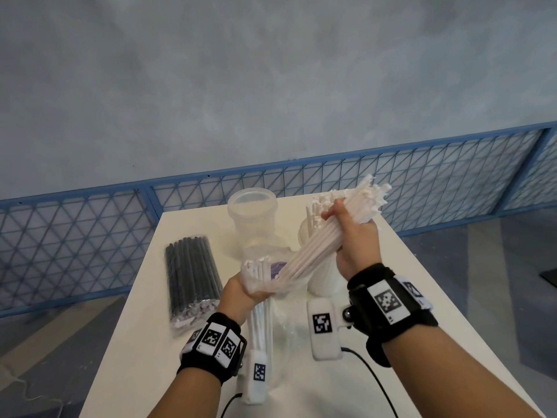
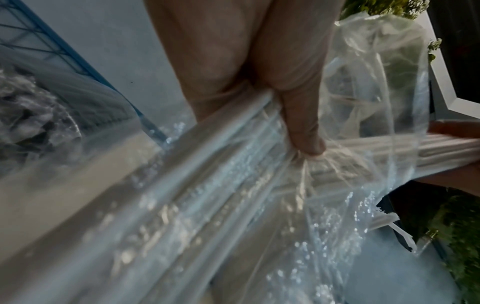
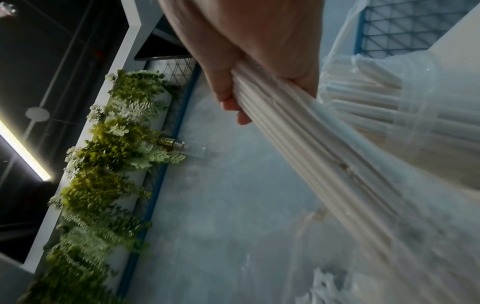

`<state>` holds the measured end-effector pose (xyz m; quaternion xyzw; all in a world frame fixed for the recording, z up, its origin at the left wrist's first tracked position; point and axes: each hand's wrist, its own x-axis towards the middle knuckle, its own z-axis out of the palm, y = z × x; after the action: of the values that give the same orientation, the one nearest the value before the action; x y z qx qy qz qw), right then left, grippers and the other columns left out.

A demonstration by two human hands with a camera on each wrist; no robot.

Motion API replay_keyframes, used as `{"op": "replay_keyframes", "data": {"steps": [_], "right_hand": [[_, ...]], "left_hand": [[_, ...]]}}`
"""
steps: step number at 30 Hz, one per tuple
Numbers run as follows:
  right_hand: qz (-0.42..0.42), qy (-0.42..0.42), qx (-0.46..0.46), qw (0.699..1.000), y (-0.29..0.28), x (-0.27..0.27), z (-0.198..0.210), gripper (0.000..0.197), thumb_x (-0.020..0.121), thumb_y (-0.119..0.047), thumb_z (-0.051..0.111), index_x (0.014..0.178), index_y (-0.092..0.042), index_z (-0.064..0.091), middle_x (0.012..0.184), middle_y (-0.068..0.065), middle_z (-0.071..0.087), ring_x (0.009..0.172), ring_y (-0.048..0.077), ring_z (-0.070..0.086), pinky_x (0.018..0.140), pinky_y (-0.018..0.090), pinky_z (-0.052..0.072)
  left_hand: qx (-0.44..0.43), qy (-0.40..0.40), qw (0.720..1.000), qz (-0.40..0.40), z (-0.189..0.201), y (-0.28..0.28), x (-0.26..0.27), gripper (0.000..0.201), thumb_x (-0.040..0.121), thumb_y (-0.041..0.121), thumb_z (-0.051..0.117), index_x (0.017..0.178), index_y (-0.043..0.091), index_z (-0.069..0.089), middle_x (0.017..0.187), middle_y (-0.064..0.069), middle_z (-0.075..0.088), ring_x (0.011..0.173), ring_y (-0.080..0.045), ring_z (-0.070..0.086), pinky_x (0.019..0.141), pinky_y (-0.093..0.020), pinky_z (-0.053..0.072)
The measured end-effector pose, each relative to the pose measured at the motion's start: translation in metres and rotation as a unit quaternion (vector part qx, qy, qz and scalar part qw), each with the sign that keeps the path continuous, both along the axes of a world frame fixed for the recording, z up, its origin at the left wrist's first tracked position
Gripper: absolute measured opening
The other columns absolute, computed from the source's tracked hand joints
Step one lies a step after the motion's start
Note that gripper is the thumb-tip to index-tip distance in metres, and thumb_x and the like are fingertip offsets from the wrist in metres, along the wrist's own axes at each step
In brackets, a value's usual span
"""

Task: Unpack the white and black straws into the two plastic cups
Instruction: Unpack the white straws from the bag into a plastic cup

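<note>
My right hand (image 1: 349, 233) grips a bundle of white straws (image 1: 313, 251) that slants up to the right, its lower end still inside a clear plastic bag (image 1: 265, 285). My left hand (image 1: 241, 289) clutches that bag and a few straws left in it. In the left wrist view my fingers (image 2: 303, 133) bunch the bag (image 2: 259, 195). The right wrist view has the right hand (image 3: 259, 61) closed round the straw bundle (image 3: 324, 154). An empty clear cup (image 1: 252, 212) stands at the table's far end. A second cup (image 1: 324, 279) behind the bundle holds white straws. A sealed pack of black straws (image 1: 191, 276) lies to the left.
Everything sits on a narrow white table (image 1: 144, 357). A blue mesh fence (image 1: 90, 236) runs behind and beside it. Cables from the wrist cameras trail over the table's near end.
</note>
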<state>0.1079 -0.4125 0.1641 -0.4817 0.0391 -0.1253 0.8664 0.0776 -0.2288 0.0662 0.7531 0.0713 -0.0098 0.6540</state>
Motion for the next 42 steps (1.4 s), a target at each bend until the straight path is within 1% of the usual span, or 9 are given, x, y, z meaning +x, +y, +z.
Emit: {"op": "replay_keyframes", "data": {"steps": [9, 13, 19, 25, 30, 33, 35, 39, 42], "right_hand": [[-0.12, 0.019, 0.055, 0.991, -0.038, 0.021, 0.027, 0.017, 0.09, -0.019, 0.058, 0.078, -0.008, 0.056, 0.063, 0.0, 0.062, 0.051, 0.006, 0.061, 0.051, 0.022, 0.052], [-0.17, -0.01, 0.021, 0.985, -0.04, 0.032, 0.043, 0.038, 0.088, -0.022, 0.061, 0.116, 0.002, 0.052, 0.068, 0.0, 0.065, 0.059, 0.009, 0.062, 0.059, 0.025, 0.053], [-0.18, -0.067, -0.1, 0.976, -0.017, 0.03, 0.053, 0.013, 0.09, -0.024, 0.057, 0.092, -0.029, 0.046, 0.072, -0.008, 0.06, 0.062, -0.005, 0.059, 0.066, 0.014, 0.05], [-0.191, -0.113, -0.13, 0.966, -0.008, 0.036, 0.055, 0.008, 0.09, -0.022, 0.058, 0.094, -0.023, 0.051, 0.075, -0.003, 0.059, 0.066, 0.002, 0.058, 0.072, 0.025, 0.051], [-0.141, -0.098, -0.227, 0.959, -0.002, 0.045, 0.038, 0.017, 0.09, -0.018, 0.058, 0.103, -0.007, 0.056, 0.078, -0.005, 0.057, 0.067, -0.004, 0.055, 0.066, 0.014, 0.047], [-0.06, -0.001, -0.341, 0.938, 0.004, 0.053, 0.009, 0.016, 0.085, -0.018, 0.065, 0.095, -0.008, 0.059, 0.08, -0.003, 0.06, 0.076, 0.012, 0.058, 0.073, 0.029, 0.048], [-0.063, 0.019, -0.373, 0.926, 0.004, 0.056, -0.006, 0.019, 0.08, -0.017, 0.069, 0.095, -0.008, 0.062, 0.082, 0.001, 0.062, 0.079, 0.018, 0.058, 0.074, 0.03, 0.05], [-0.133, -0.087, -0.326, 0.932, 0.002, 0.055, 0.004, 0.023, 0.081, -0.013, 0.068, 0.095, -0.022, 0.052, 0.075, -0.014, 0.056, 0.063, -0.002, 0.056, 0.06, 0.01, 0.046], [-0.095, -0.104, -0.415, 0.899, 0.0, 0.059, -0.001, 0.01, 0.085, -0.012, 0.062, 0.091, -0.017, 0.058, 0.083, -0.004, 0.064, 0.073, 0.005, 0.061, 0.066, 0.024, 0.051]], "left_hand": [[0.0, 0.004, 0.996, 0.087, -0.015, 0.016, 0.009, 0.04, 0.068, 0.002, 0.078, 0.104, -0.006, 0.064, 0.1, -0.017, 0.068, 0.096, -0.028, 0.064, 0.075, -0.027, 0.052], [-0.012, 0.008, 0.995, 0.101, -0.019, 0.019, 0.01, 0.04, 0.069, 0.001, 0.077, 0.106, -0.006, 0.063, 0.102, -0.018, 0.068, 0.097, -0.029, 0.065, 0.08, -0.029, 0.046], [-0.012, 0.019, 0.995, 0.094, -0.018, 0.016, 0.01, 0.042, 0.066, 0.004, 0.08, 0.104, -0.001, 0.064, 0.102, -0.017, 0.069, 0.1, -0.03, 0.065, 0.089, -0.038, 0.051], [-0.02, 0.004, 0.997, 0.078, -0.011, 0.01, 0.007, 0.043, 0.068, -0.002, 0.077, 0.109, -0.004, 0.061, 0.1, -0.016, 0.067, 0.096, -0.027, 0.064, 0.062, -0.012, 0.052], [-0.035, 0.005, 0.997, 0.074, -0.009, 0.009, 0.009, 0.048, 0.068, -0.003, 0.076, 0.112, -0.003, 0.059, 0.105, -0.015, 0.066, 0.1, -0.028, 0.063, 0.071, -0.02, 0.052], [-0.039, -0.005, 0.997, 0.064, -0.007, 0.005, 0.009, 0.048, 0.067, -0.006, 0.076, 0.113, -0.005, 0.059, 0.104, -0.016, 0.065, 0.099, -0.028, 0.062, 0.07, -0.015, 0.054], [-0.049, -0.005, 0.997, 0.06, -0.006, 0.002, 0.009, 0.049, 0.066, -0.004, 0.077, 0.112, -0.006, 0.06, 0.107, -0.019, 0.066, 0.101, -0.03, 0.063, 0.081, -0.026, 0.054], [-0.063, -0.005, 0.997, 0.053, -0.007, 0.0, 0.009, 0.041, 0.065, -0.005, 0.077, 0.102, 0.006, 0.062, 0.1, -0.013, 0.066, 0.098, -0.028, 0.062, 0.091, -0.037, 0.049], [-0.066, -0.011, 0.996, 0.053, -0.008, -0.001, 0.009, 0.04, 0.066, -0.006, 0.077, 0.101, 0.008, 0.062, 0.101, -0.014, 0.066, 0.097, -0.026, 0.062, 0.092, -0.038, 0.049]]}}
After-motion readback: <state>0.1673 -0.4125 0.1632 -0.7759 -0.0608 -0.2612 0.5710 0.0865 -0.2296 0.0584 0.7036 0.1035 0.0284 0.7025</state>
